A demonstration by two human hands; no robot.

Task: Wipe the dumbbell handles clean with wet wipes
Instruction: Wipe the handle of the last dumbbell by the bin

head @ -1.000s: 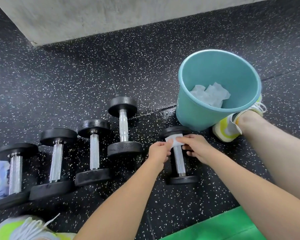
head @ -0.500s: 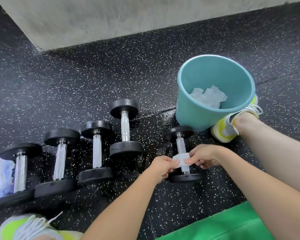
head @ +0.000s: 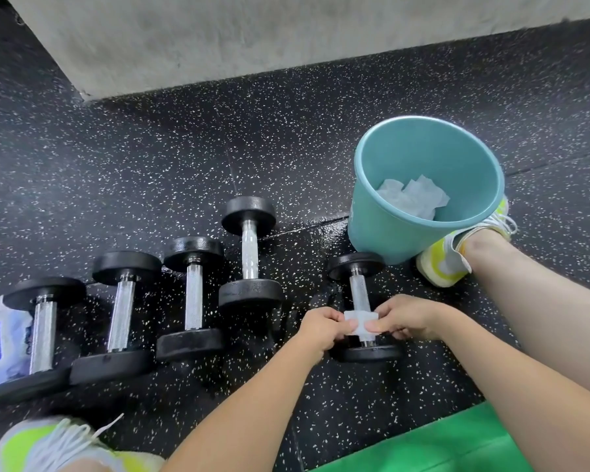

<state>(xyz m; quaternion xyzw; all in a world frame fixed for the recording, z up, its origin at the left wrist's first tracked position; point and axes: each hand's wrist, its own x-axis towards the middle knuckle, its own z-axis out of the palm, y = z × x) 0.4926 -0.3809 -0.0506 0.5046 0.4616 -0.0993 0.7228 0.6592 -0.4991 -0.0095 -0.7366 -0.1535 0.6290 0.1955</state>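
The wet wipes pack [head: 0,349] bears a blue label (its print too blurred to read).

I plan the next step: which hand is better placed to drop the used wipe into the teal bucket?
Probably the right hand: it pinches the wipe too and lies on the side of the teal bucket.

You see knurled, shiny metal handles [head: 194,296] between matt black dumbbell heads [head: 250,211], a thin damp-looking wipe [head: 360,321], a smooth matt plastic bucket [head: 389,229], and speckled rubbery floor [head: 150,158], glossy in patches.
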